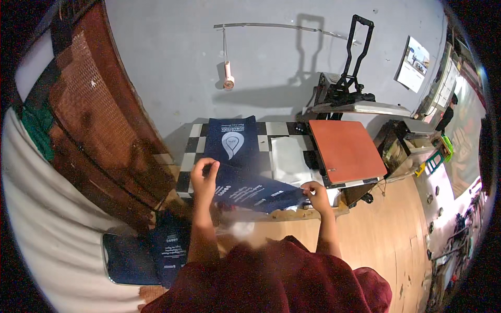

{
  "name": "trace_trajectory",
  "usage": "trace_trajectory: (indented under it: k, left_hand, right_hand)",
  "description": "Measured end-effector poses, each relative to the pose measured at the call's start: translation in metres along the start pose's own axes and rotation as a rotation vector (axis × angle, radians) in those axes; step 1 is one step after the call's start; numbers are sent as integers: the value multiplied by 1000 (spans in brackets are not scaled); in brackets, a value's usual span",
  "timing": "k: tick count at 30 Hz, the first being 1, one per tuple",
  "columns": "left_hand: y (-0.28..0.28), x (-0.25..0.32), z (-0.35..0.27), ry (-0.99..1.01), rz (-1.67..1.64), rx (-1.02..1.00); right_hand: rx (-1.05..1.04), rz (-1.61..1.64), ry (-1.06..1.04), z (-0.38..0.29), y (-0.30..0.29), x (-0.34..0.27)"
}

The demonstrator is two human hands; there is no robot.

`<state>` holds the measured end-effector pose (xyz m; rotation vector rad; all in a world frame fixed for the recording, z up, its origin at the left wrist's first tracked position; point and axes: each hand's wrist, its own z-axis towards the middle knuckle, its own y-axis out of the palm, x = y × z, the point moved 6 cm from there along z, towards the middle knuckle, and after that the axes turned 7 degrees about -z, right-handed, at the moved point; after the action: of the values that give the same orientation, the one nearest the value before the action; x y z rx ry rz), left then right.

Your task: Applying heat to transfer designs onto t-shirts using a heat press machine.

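Observation:
A dark blue printed fabric piece [270, 193] hangs stretched and slanted between my two hands at the front of a table. My left hand [204, 176] pinches its upper left corner between thumb and finger. At the right end, my right hand [318, 196] grips the other corner with its fingertips. Beyond them a second dark blue fabric piece [248, 154], bearing a white drop-shaped print and writing, lies on the black-and-white checkered tabletop [187, 158]. The held piece covers its near part.
White sheets [289, 156] lie beside an orange-red flat pad [346, 150]. What looks like a heat press with a black handle [354, 51] stands behind it. More printed blue fabric [170, 250] rests on a chair at lower left. A small pink fan [228, 78] hangs on the wall.

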<state>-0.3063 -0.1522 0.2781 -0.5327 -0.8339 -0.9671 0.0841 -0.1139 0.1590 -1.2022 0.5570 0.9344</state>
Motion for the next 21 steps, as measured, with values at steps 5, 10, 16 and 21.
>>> trace_trajectory:
  k: [5,10,16,21]
  left_hand:
    - [4,1,3,-1,-30,45]
    - [3,-20,2,-143,-110,112]
    - [10,-32,-2,-153,-187,93]
    - [19,-27,-3,-168,-222,37]
  right_hand:
    - [78,-180,-160,2,1,10]
    - [107,-143,-130,4,-12,24]
    - [131,-78,-39,5,-19,31]
    - [104,-179,-38,4,-24,38]
